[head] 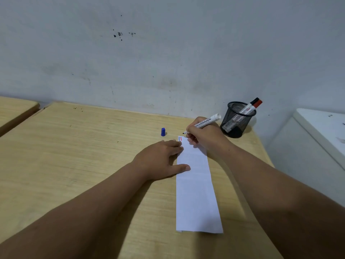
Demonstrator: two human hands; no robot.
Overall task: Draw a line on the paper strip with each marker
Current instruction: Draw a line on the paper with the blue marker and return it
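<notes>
The long white paper strip [196, 184] lies lengthwise on the pale wooden tabletop [84, 156], and everything else sits relative to it. The left hand [160, 159] rests flat, fingers spread, on the strip's left edge, probably to keep it from sliding. The right hand [203, 135] pinches one uncapped white-barrelled marker [203, 122] at the strip's far end, its tip just beyond the far left corner, beside two short marks, one red and one dark. One small blue cap [163, 132] stands to the left of that far end, likely set aside for recapping. Beyond the far end, to the right, one black mesh pen cup [236, 120] holds two capped markers [251, 107], one black, one red
</notes>
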